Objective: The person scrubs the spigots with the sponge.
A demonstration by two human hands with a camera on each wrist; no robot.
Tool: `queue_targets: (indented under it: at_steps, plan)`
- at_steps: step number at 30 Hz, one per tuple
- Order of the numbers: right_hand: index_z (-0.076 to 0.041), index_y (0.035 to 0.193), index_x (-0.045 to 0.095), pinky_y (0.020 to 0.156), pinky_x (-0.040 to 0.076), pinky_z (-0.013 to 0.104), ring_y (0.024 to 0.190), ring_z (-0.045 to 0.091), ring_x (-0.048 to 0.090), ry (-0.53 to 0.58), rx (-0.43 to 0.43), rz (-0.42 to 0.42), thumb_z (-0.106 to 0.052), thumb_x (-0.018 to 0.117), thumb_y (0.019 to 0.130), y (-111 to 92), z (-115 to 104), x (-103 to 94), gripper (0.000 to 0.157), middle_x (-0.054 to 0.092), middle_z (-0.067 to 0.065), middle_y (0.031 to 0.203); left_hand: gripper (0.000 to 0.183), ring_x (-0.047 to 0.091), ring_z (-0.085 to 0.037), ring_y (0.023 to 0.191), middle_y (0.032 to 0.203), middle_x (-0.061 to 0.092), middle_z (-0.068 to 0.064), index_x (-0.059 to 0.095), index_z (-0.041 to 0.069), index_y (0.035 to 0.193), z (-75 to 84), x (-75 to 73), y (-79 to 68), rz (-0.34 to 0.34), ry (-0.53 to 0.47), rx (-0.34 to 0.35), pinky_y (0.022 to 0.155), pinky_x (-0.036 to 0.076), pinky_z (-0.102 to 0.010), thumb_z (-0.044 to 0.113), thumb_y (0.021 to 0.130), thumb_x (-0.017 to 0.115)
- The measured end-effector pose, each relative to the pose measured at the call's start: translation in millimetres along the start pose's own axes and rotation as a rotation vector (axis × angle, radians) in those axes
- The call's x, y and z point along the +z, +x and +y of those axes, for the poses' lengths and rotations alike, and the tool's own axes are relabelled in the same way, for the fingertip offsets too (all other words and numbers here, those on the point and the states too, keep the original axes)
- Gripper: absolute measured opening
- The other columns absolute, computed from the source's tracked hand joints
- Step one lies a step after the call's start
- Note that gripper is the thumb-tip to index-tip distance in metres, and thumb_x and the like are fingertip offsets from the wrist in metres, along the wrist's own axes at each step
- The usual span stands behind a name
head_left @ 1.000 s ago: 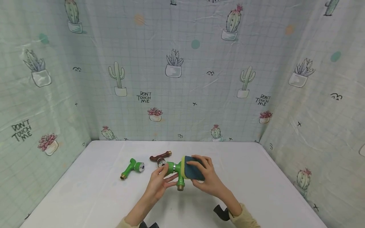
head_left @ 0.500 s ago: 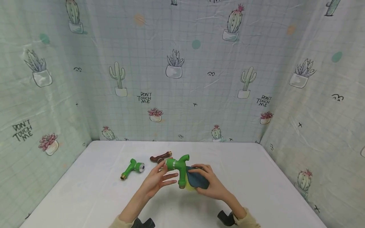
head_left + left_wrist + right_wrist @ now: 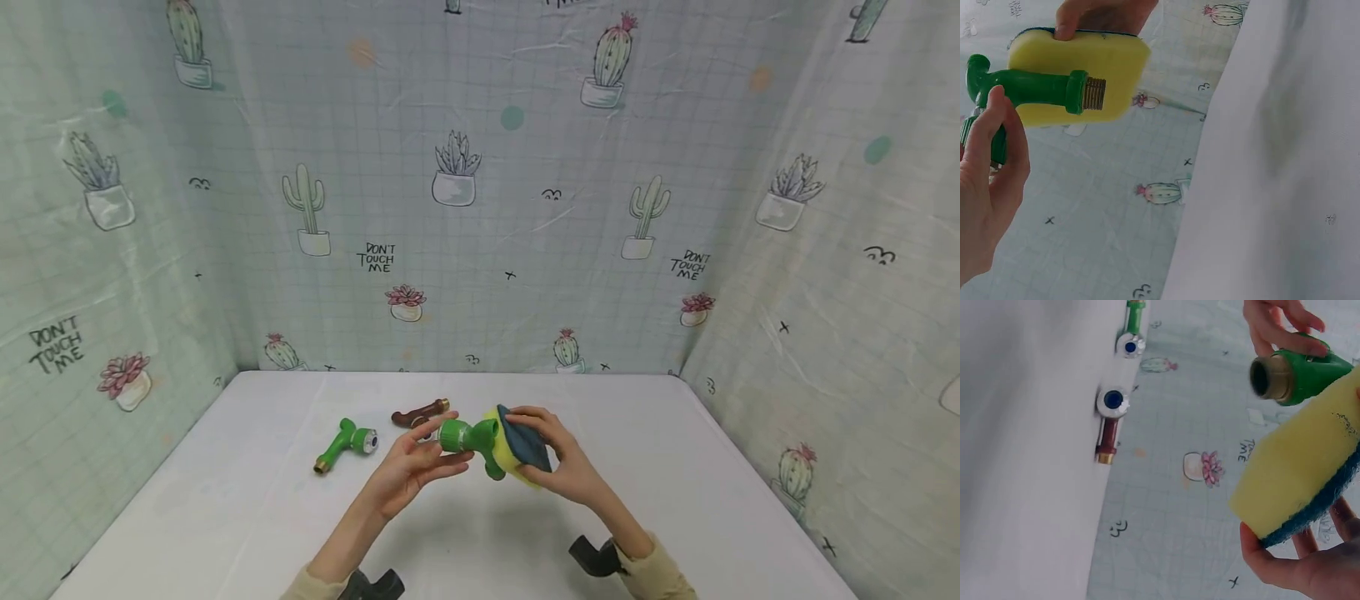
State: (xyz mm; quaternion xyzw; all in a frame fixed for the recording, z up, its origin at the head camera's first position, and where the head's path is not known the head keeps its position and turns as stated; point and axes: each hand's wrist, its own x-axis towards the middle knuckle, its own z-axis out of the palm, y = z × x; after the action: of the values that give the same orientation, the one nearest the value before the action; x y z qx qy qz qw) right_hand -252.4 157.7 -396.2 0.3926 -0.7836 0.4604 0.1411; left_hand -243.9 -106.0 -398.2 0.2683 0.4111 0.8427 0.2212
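Note:
My left hand (image 3: 405, 471) grips a green tap (image 3: 468, 437) by its knob end, above the table. In the left wrist view the threaded brass end of the tap (image 3: 1038, 89) points away from the fingers. My right hand (image 3: 558, 458) holds a yellow sponge (image 3: 504, 446) with a dark blue scouring side, thumb and fingers at its edges. The sponge's yellow face lies against the tap's right side in the head view. Seen from the right wrist, the yellow foam (image 3: 1297, 456) faces the tap and the blue layer (image 3: 1316, 509) faces my palm.
A second green tap (image 3: 345, 446) lies on the white table (image 3: 247, 500) at the left. Behind my left hand lies a brown tap (image 3: 422, 412), partly hidden. Dark camera mounts (image 3: 596, 557) sit at both wrists. Cactus-printed curtains (image 3: 465, 225) enclose the table.
The green tap has turned in my left hand, its spout swinging toward the camera. The sponge went down along the tap, then back up, now tilted with more yellow showing.

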Motion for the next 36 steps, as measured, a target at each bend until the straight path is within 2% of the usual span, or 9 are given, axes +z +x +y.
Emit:
queue_targets:
  at_steps: [2,4,9,13,17,21,29,34,36]
  plan:
    - [-0.002,0.124,0.047,0.085,0.046,0.035,0.114,0.017,0.038,-0.014,-0.014,-0.013,0.004,0.067,0.073,2.9,-12.1,-1.4,0.055,0.041,0.021,0.128,0.045,0.058,-0.026,0.107,0.126,0.047,-0.008,0.017,-0.001,0.141,2.4,3.2,0.2,0.04,0.032,-0.024,0.091,0.047,-0.037,0.0,0.096,0.027]
    - [-0.002,0.122,0.049,0.086,0.045,0.038,0.114,0.024,0.037,-0.034,-0.027,-0.021,0.004,0.067,0.071,3.3,-20.2,-1.7,0.055,0.041,0.023,0.126,0.047,0.058,-0.024,0.105,0.131,0.04,-0.011,0.017,-0.003,0.14,1.1,4.1,3.1,0.151,0.096,-0.052,0.09,0.048,-0.038,0.01,0.097,0.032]
    - [-0.014,0.124,0.051,0.085,0.044,0.039,0.113,0.028,0.032,-0.109,-0.089,-0.059,-0.005,0.071,0.072,-1.3,-5.2,9.0,0.056,0.04,0.018,0.129,0.055,0.055,-0.018,0.104,0.14,0.02,-0.02,0.027,0.001,0.139,-12.3,3.6,11.8,0.418,0.212,-0.102,0.088,0.05,-0.036,0.023,0.093,0.047]
    - [-0.022,0.124,0.052,0.084,0.044,0.037,0.114,0.021,0.03,-0.169,-0.135,-0.075,-0.012,0.071,0.073,-2.0,1.2,13.8,0.055,0.04,0.01,0.133,0.056,0.058,-0.024,0.101,0.132,0.029,-0.024,0.028,0.002,0.138,-17.6,5.3,12.3,0.511,0.21,-0.123,0.084,0.052,-0.035,0.018,0.09,0.052]
    - [-0.026,0.124,0.052,0.084,0.044,0.037,0.117,0.019,0.027,-0.224,-0.203,-0.115,-0.008,0.068,0.071,0.5,-0.2,13.6,0.058,0.039,0.004,0.134,0.055,0.061,-0.028,0.095,0.115,0.046,-0.021,0.033,-0.009,0.131,-18.3,6.1,14.4,0.542,0.284,-0.149,0.079,0.053,-0.036,0.019,0.089,0.055]
    - [-0.027,0.123,0.053,0.086,0.042,0.042,0.119,0.02,0.027,-0.275,-0.263,-0.144,-0.007,0.067,0.068,1.8,0.5,14.5,0.06,0.041,0.002,0.134,0.052,0.062,-0.026,0.089,0.104,0.051,-0.014,0.036,-0.013,0.127,-16.8,5.8,17.2,0.519,0.334,-0.175,0.076,0.055,-0.036,0.018,0.09,0.053]
    - [-0.035,0.121,0.053,0.079,0.041,0.041,0.111,0.015,0.033,-0.421,-0.138,-0.089,-0.019,0.071,0.066,-3.6,14.8,12.6,0.06,0.045,-0.003,0.13,0.048,0.061,-0.019,0.086,0.102,0.051,-0.011,0.032,-0.011,0.131,-16.1,-0.3,16.7,0.5,0.306,-0.142,0.075,0.055,-0.03,0.014,0.093,0.047]
    - [-0.038,0.118,0.054,0.076,0.036,0.041,0.108,0.019,0.035,-0.62,-0.119,-0.047,-0.021,0.072,0.062,-6.7,24.2,0.9,0.062,0.048,-0.002,0.126,0.049,0.063,-0.018,0.086,0.098,0.055,-0.009,0.034,-0.011,0.13,-17.0,-3.3,12.7,0.498,0.354,-0.114,0.077,0.055,-0.033,0.015,0.091,0.05]
    - [-0.036,0.118,0.054,0.075,0.035,0.041,0.108,0.02,0.035,-0.643,-0.111,-0.007,-0.018,0.073,0.061,-5.4,24.9,-3.6,0.062,0.048,0.0,0.126,0.047,0.064,-0.016,0.085,0.097,0.057,-0.009,0.036,-0.01,0.129,-17.0,-4.3,11.7,0.498,0.391,-0.106,0.077,0.055,-0.033,0.014,0.091,0.05]
